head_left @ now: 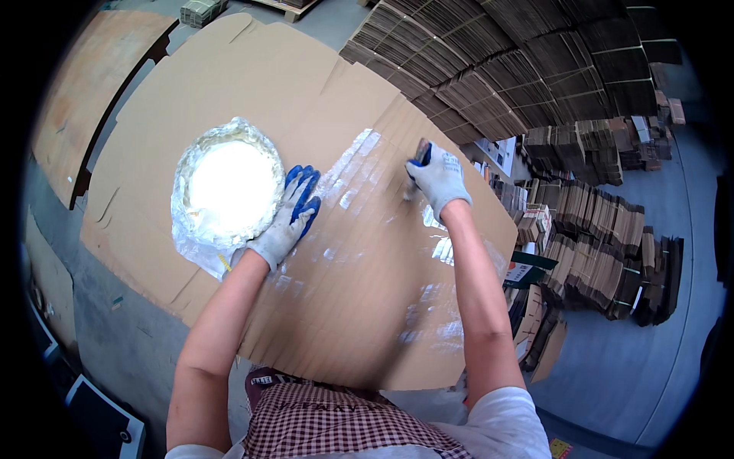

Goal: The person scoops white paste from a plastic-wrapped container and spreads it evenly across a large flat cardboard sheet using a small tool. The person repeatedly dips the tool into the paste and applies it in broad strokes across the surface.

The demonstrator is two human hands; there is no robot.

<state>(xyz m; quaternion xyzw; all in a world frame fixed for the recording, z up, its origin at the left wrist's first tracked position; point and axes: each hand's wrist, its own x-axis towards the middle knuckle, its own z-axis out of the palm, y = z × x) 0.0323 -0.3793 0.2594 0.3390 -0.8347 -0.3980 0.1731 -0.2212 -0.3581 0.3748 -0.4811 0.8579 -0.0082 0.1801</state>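
A large brown cardboard sheet [306, 99] lies before me with patches of white paste [355, 157] streaked over its middle and right. On its left stands a round basin [264, 141] full of bright white paste, its rim crusted and wrapped in thin plastic. My left hand [289, 218], in a grey and blue work glove, lies open against the basin's right side with fingers stretched out. Farther right, my gloved right hand [440, 180] is closed round what looks like a brush [423, 148]. Only its dark handle end shows clearly; the lower end is blurred over the cardboard.
Strapped stacks of folded cardboard [489, 69] fill the far right, with more bundles [604, 214] down the right side on the grey floor. A wooden board [92, 76] lies at the far left. My checked apron [329, 421] meets the sheet's near edge.
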